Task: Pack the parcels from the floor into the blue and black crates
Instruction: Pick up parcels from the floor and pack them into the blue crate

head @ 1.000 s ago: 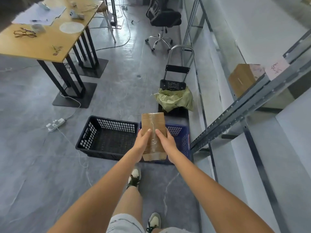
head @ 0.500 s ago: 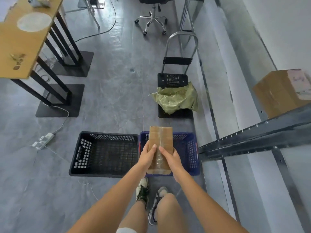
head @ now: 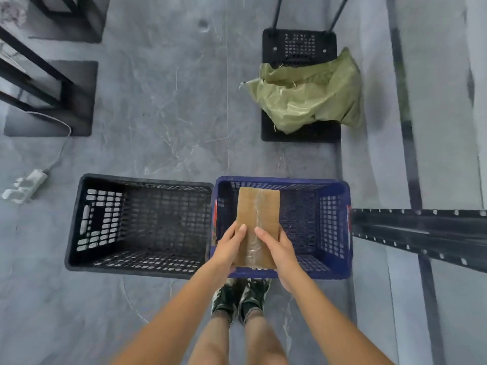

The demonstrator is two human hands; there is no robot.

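Between the two hands, over the left part of the blue perforated plastic crate (head: 334,227), sits a flat rectangular brown cardboard parcel (head: 257,219) sealed lengthwise with clear tape. The left hand (head: 228,250) grips the parcel's near left edge, thumb laid on its top face and fingers wrapped under the side; the right hand (head: 278,248) holds the near right edge the same way, thumb on top beside the tape strip. The two thumbs lie close together but apart, with the tape line between them. The parcel's far end reaches away from the hands toward the crate's far wall; whether its underside touches the crate floor cannot be told. Just left of the left hand stands the black perforated plastic crate (head: 105,219), side by side with the blue one, their walls touching or nearly so. Beyond the hands, well apart, a crumpled green woven sack (head: 308,98) lies on a black hand trolley (head: 299,44). Far left of the hands a white power strip (head: 25,185) rests on the grey floor (head: 163,106). Below the hands, the person's two dark shoes (head: 241,299) stand just behind the blue crate.
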